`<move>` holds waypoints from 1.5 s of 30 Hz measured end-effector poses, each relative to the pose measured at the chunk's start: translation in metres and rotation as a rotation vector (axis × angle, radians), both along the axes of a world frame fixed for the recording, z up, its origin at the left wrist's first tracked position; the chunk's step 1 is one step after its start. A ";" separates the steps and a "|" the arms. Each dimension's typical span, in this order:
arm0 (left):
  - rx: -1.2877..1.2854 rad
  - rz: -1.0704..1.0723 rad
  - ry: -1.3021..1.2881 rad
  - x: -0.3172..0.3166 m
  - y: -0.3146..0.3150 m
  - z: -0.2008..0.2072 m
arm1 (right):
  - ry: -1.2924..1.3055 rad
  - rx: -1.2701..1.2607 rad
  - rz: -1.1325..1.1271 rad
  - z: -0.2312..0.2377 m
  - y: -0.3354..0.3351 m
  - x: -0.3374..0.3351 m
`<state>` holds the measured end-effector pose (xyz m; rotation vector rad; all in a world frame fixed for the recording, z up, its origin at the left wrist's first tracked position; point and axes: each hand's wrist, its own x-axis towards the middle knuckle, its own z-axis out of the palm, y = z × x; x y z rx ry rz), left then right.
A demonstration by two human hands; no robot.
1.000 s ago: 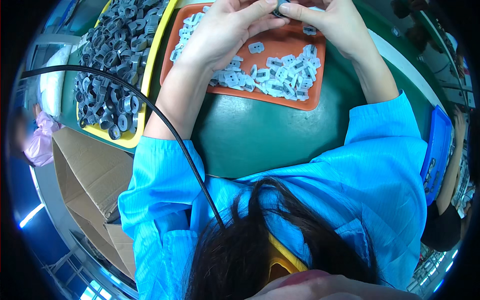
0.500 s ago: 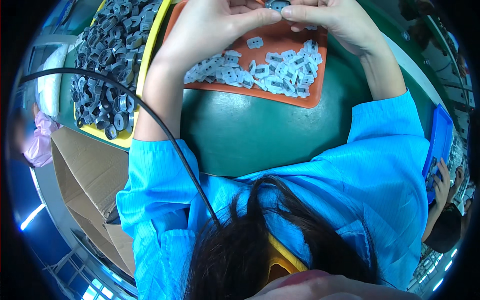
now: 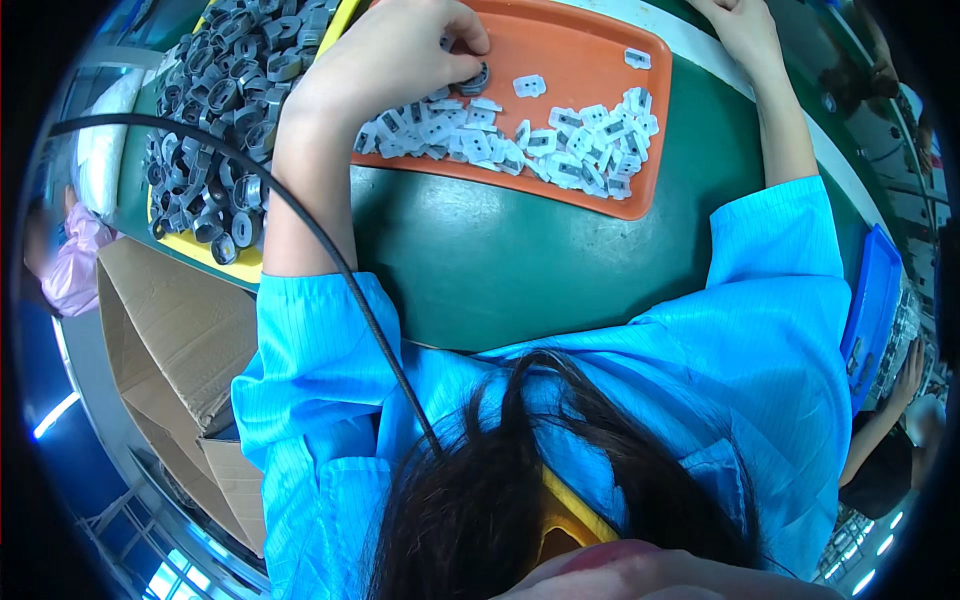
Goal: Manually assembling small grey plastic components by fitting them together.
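Note:
Over the left part of the orange tray [image 3: 560, 30], my left hand [image 3: 410, 50] is closed, its thumb and fingers around a dark grey plastic ring-shaped part [image 3: 474, 80]. Just below that hand lies a heap of small white plastic pieces [image 3: 440, 128]. More white pieces [image 3: 590, 145] are piled toward the tray's near right corner. My right hand [image 3: 738, 28] is beyond the tray's right side, at the top edge of the picture. Its fingertips are cut off there, so its grip is hidden.
A yellow-rimmed bin [image 3: 195, 250] heaped with dark grey ring parts [image 3: 225, 110] stands left on the green table [image 3: 500, 260]. An open cardboard box [image 3: 175, 330] is below it. A black cable [image 3: 330, 245] crosses my left arm. Right, another person's hand [image 3: 908, 378] is near a blue tray [image 3: 868, 310].
My hands were together above the tray around a dark grey part. Now they are apart: the left has moved left and nearer with a grey part, and the right has gone up and right.

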<state>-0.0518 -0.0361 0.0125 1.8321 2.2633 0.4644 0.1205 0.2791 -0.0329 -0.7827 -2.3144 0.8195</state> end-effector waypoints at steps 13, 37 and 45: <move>0.203 0.436 -0.364 0.019 0.008 0.012 | -0.397 0.365 0.488 0.040 -0.161 -0.001; 0.273 0.153 -0.262 0.047 0.027 0.003 | -0.019 -0.520 0.513 0.038 -0.118 -0.010; 0.393 0.154 -0.543 0.047 0.029 0.001 | 0.151 -0.304 0.400 0.031 -0.121 -0.010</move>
